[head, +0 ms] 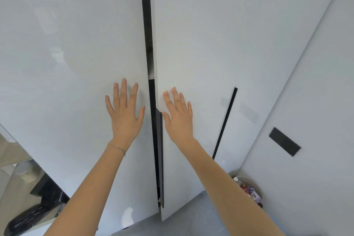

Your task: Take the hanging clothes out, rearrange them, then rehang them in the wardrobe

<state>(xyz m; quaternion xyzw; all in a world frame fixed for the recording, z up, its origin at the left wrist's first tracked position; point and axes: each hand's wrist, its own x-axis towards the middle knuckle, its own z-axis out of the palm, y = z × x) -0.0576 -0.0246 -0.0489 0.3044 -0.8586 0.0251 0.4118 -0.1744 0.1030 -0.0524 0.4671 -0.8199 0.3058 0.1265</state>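
Observation:
Two tall glossy white wardrobe doors fill the view, the left door (72,63) and the right door (210,44). A narrow dark gap (148,34) runs between them, so they stand slightly ajar. My left hand (125,115) lies flat on the left door with fingers spread. My right hand (179,117) lies flat on the right door just beside the gap and a dark edge handle (160,149). Neither hand holds anything. The clothes inside are hidden behind the doors.
Another white door (306,101) with a black recessed handle (284,141) stands at the right. A round bin (249,189) with bottles sits on the grey floor below it. A black bag (28,216) lies at the lower left.

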